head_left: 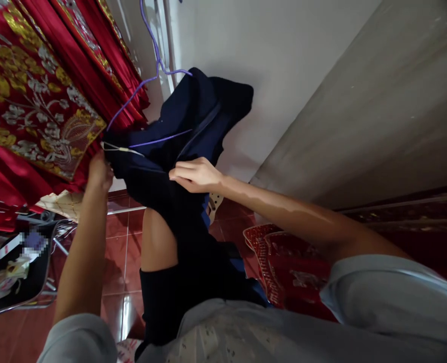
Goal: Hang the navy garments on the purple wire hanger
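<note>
A dark navy garment point(208, 121) hangs partly on a purple wire hanger point(157, 60), with its left end of the hanger showing bare above the cloth. My right hand point(195, 174) is closed on the front of the garment, the thumb and fingers pinching the fabric. At the garment's left edge, my left hand point(100, 170) is closed on the cloth, its fingertips partly hidden and a little blurred. A thin pale loop of cord point(122, 148) lies over the garment just above this hand. The lower part of the garment drops in front of my legs.
Red cloth with gold and silver embroidery point(38, 85) hangs at the left. A black chair point(38, 282) holds several small items. Another red embroidered piece point(287, 267) stands at the lower right. Beyond are a pale wall point(276, 55) and a red tiled floor point(117, 272).
</note>
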Motion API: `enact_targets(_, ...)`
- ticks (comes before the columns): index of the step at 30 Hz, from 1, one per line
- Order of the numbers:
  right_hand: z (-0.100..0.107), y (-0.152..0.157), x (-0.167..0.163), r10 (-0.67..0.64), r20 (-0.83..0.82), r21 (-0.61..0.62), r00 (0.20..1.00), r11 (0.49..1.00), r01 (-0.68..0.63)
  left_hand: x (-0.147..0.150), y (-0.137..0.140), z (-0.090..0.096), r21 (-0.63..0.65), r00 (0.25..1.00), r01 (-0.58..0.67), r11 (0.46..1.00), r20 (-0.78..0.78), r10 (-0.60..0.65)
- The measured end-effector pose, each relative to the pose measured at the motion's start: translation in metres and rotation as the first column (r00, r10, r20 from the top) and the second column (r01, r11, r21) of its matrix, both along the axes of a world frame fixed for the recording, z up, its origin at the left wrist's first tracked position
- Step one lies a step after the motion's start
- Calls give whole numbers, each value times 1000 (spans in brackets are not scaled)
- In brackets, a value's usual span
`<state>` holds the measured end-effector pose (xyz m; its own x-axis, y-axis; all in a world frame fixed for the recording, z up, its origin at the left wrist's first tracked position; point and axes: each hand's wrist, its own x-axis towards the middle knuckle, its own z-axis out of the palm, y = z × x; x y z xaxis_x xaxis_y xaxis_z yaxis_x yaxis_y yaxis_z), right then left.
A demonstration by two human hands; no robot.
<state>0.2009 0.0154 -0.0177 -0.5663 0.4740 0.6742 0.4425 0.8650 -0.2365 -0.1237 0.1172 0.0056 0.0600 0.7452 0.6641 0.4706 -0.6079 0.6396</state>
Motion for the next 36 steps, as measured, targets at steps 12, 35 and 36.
enact_targets(12, 14, -11, -17, 55, -178, -579, 982, 801, -150, 93, -87, 15, -402, 745, 463, 790, 659, -101)
enact_targets(35, 64, 63, 37, -414, -285, -555, 865, 807, 203, 36, -97, 11, -406, 716, 17, 914, -633, -294)
enact_targets(36, 59, 69, 38, -432, -270, -590, 861, 780, 206, 30, -97, 14, -368, 665, -66, 927, -709, -234)
